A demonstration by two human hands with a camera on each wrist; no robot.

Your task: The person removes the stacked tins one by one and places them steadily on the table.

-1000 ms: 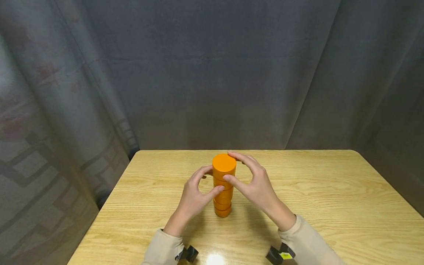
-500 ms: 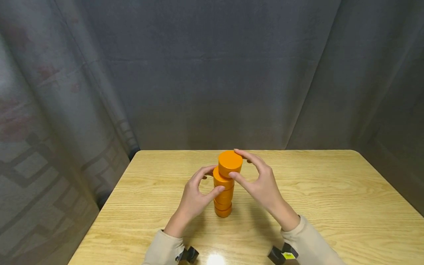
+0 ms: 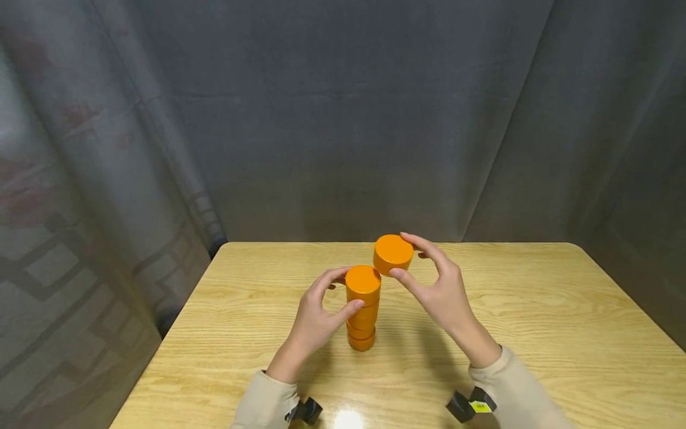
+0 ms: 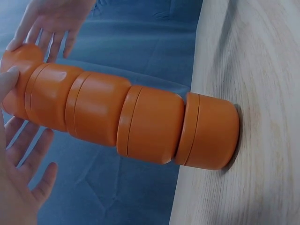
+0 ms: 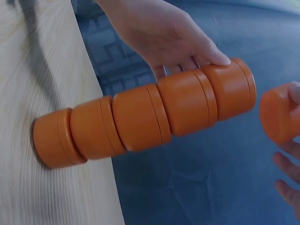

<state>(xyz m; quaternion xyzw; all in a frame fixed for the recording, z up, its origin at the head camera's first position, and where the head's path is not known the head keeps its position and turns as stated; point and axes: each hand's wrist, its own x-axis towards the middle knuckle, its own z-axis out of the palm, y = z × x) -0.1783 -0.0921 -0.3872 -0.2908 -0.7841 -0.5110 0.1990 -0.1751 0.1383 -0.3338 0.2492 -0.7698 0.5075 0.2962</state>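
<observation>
A stack of several orange lidded canisters (image 3: 363, 317) stands upright on the table. Thin lid seams show on the canisters (image 4: 157, 126) in the left wrist view. My left hand (image 3: 316, 313) grips the stack's topmost canister (image 3: 363, 283), its thumb at the near side and its fingers partly hidden behind. Above and to the right of the stack, my right hand (image 3: 442, 292) pinches another orange canister (image 3: 393, 253) between thumb and fingers. In the right wrist view that held canister (image 5: 273, 117) hangs apart from the stack's top, its flat base showing.
The light wooden table (image 3: 536, 322) extends to both sides of the stack. Grey curtains (image 3: 343, 149) hang behind it and at the left and right. Small black wrist devices (image 3: 305, 411) sit on both wrists, below the sleeves.
My right hand has lifted the top canister off the stack and carried it up and to the right. The left hand keeps its place around the canister below.
</observation>
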